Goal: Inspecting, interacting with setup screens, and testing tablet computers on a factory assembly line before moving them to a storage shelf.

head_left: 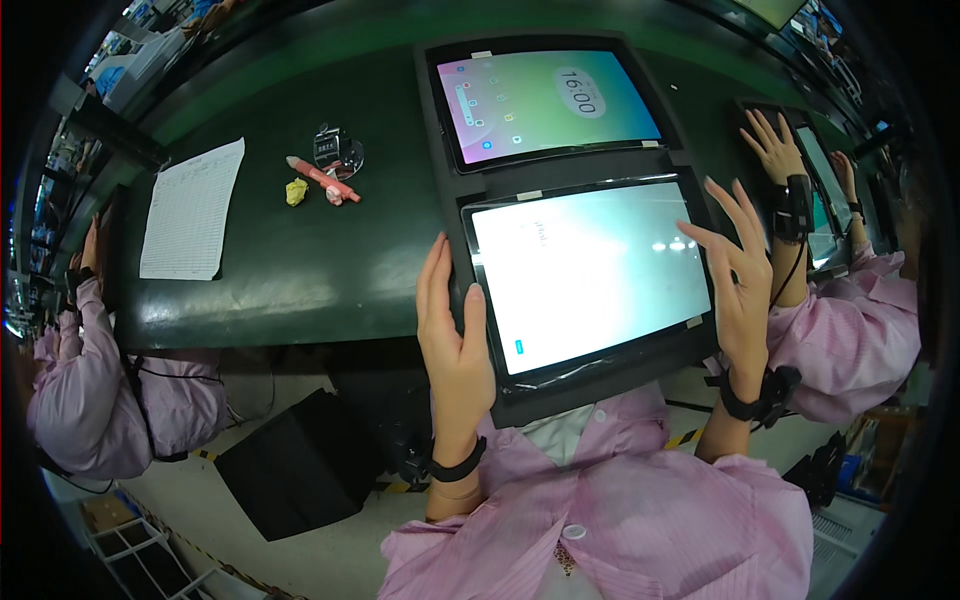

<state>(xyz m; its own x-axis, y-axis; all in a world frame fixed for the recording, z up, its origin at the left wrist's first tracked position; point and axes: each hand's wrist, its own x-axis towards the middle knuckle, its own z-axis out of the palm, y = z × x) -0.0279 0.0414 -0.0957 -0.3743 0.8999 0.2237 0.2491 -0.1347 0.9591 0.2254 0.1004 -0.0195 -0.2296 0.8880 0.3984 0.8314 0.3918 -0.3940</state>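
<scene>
In front of me lies a black tray [520,408] with two recesses, overhanging the table's near edge. The nearer recess holds a tablet [590,290] whose lit screen is nearly white, with a small blue button in one corner. Behind it, a second tablet [550,105] shows a colourful home screen. My left hand [458,350] rests against the left edge of the tray, its fingers stretched out and the thumb beside the nearer tablet. Over that tablet's right edge, my right hand [742,275] has its fingers spread, the index fingertip at the screen; touching or hovering, I cannot tell.
On the green table [280,300] lie a printed sheet [192,212], a red pen-like tool [322,178], a crumpled yellow scrap [296,192] and a small metal counter [336,150]. Co-workers in pink sit on both sides; the right one's hand [775,150] is near another tablet [822,170].
</scene>
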